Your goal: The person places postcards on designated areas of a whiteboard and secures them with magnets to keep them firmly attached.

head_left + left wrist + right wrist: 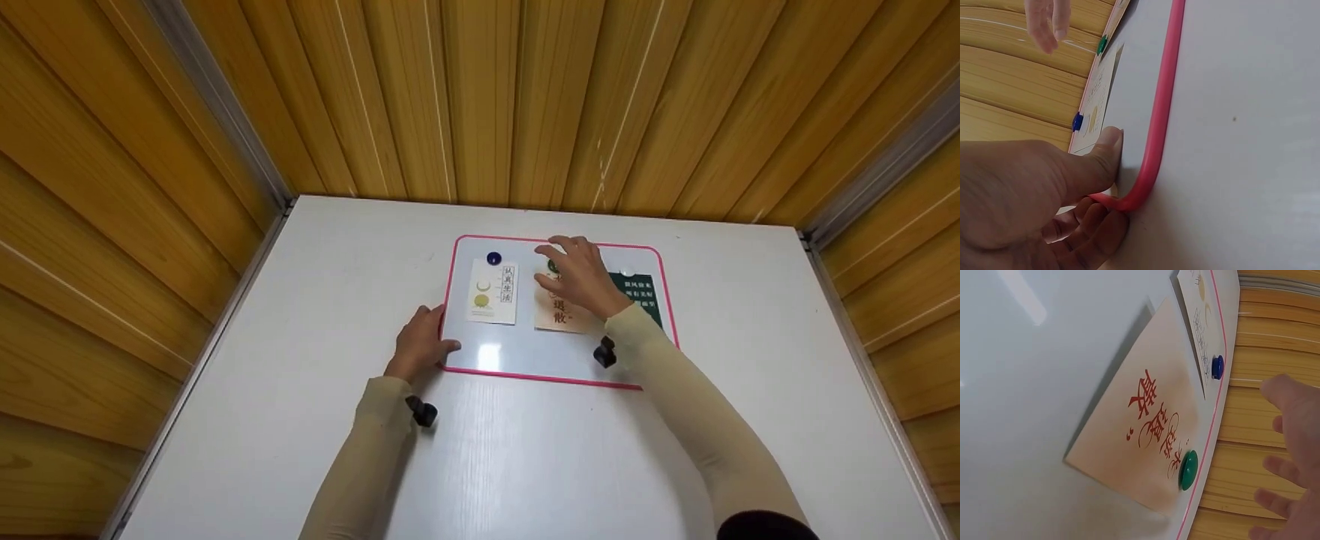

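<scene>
A pink-edged whiteboard (555,360) lies on the table, its lower left corner gripped by my left hand (420,341). In the left wrist view, the thumb presses on the board's face and the fingers curl beneath the pink rim (1157,124). My right hand (581,277) hovers over the middle beige card (1140,410), fingers spread and loosely bent, holding nothing. The right wrist view shows a green round magnet (1189,470) on that card's top end, apart from the fingers. A blue magnet (493,258) sits at the top of the white card (491,304) on the left.
A dark green card (637,289) with white writing is on the board's right side, partly behind the right forearm. The white table (360,262) extends around the board. Wood-patterned walls (480,105) stand behind and at both sides.
</scene>
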Demonstrator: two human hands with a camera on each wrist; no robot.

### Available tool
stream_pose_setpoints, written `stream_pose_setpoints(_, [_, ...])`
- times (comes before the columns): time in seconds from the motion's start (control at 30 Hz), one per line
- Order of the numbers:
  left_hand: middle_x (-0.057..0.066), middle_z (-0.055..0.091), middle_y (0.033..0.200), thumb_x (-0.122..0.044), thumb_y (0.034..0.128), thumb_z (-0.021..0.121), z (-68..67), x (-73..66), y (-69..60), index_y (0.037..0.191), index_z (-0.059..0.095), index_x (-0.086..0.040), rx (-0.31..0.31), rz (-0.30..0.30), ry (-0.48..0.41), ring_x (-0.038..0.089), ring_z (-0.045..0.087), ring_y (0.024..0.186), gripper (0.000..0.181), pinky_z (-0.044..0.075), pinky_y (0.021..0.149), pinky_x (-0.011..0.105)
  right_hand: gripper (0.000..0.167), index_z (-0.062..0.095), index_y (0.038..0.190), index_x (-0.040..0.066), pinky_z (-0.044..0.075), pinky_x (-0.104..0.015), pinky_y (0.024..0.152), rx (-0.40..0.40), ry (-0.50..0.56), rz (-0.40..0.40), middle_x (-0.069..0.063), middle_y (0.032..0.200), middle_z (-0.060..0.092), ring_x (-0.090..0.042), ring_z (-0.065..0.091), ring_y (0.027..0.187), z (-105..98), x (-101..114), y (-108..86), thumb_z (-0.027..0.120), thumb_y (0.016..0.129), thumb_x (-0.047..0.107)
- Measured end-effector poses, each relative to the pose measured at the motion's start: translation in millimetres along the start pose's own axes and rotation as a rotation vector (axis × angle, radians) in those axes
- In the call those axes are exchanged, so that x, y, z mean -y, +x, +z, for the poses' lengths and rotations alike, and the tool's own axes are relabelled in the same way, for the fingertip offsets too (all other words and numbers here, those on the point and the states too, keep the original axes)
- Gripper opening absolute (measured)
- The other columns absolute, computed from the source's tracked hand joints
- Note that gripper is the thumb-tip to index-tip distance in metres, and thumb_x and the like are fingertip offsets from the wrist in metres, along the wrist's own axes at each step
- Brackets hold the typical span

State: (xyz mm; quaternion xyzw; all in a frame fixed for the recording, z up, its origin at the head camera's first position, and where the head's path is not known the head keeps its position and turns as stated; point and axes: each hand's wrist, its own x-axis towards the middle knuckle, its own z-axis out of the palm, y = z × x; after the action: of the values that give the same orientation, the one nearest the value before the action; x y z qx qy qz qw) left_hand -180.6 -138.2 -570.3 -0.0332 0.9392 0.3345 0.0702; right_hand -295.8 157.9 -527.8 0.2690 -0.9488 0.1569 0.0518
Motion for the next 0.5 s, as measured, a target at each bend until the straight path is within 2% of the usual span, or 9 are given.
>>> stream_pose_setpoints(0.5, [0.011, 0.057, 0.114, -0.026, 0.0835, 0.087, 0.3, 5.1, 0.9, 0.149, 0.054, -0.010, -0.009, 0.049, 0.021, 0.027, 0.056, 0.098, 0.075, 0.049, 0.097, 0.046, 0.067, 0.051, 0.150, 0.024, 0.025, -0.063, 0.115, -0.082, -0.071, -0.045, -0.016, 0.155, 0.042, -0.039, 0.037, 0.138, -14.7, -27.7, -41.8, 0.074, 0.092, 0.047])
